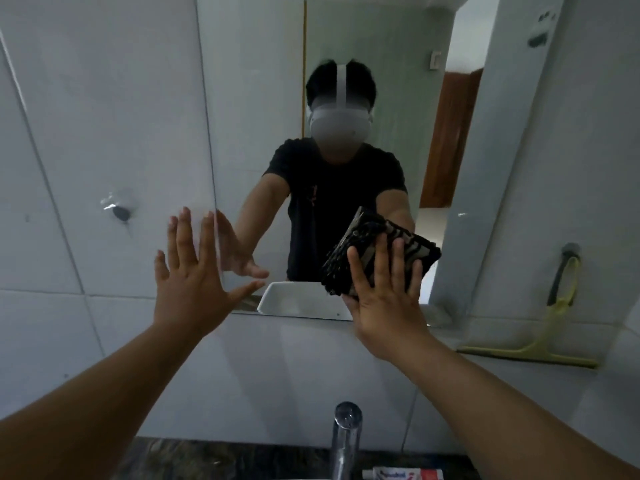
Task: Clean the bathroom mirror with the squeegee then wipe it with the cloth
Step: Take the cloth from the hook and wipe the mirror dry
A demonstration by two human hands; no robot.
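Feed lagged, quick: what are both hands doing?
Left hand: open, spread, holding nothing.
Right hand: open, pressing the cloth flat on the mirror.

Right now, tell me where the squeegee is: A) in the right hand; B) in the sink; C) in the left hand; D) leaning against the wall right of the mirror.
D: the yellow squeegee leans on the tiled wall, untouched; the right hand presses the cloth to the mirror.

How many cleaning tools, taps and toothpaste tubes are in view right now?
Cleaning tools: 2, cloth and squeegee
Tap: 1
Toothpaste tube: 1
Total: 4
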